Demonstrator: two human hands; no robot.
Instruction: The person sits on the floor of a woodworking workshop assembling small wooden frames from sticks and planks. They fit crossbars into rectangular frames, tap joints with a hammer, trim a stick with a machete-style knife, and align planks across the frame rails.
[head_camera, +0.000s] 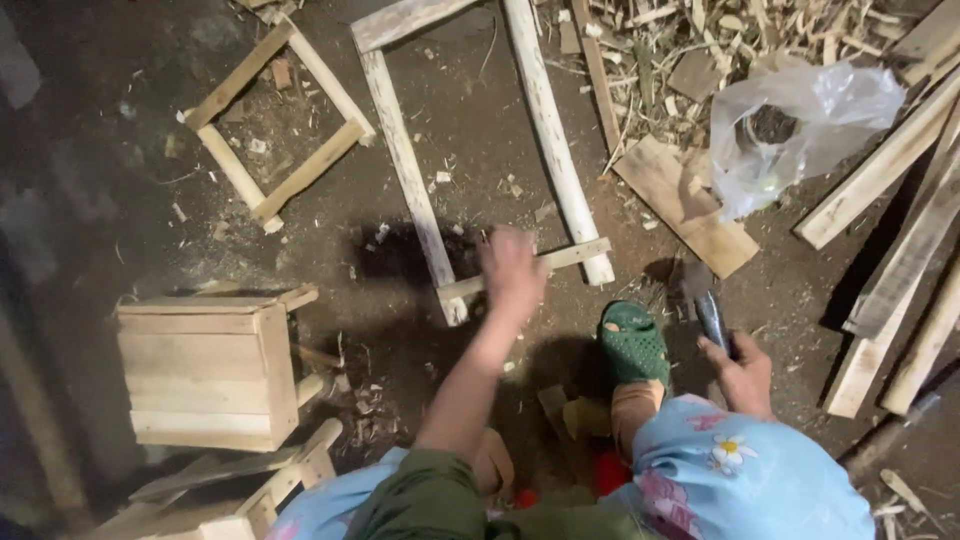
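Lying under left hand (510, 272): crosspiece (570, 257)

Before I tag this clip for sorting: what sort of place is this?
Likely a rough woodworking spot on a dirt floor: wood shavings, bare wooden frames, a finished stool.

- a crumpled, clear thin plastic bag (812, 125) lies at the upper right, on the dirt floor among pale wood scraps.
- it rests partly on a flat light-brown board (680, 200), with long wooden slats just beside it to the right.
- something dark and round shows through its film.
- no labels, signs or screens show.
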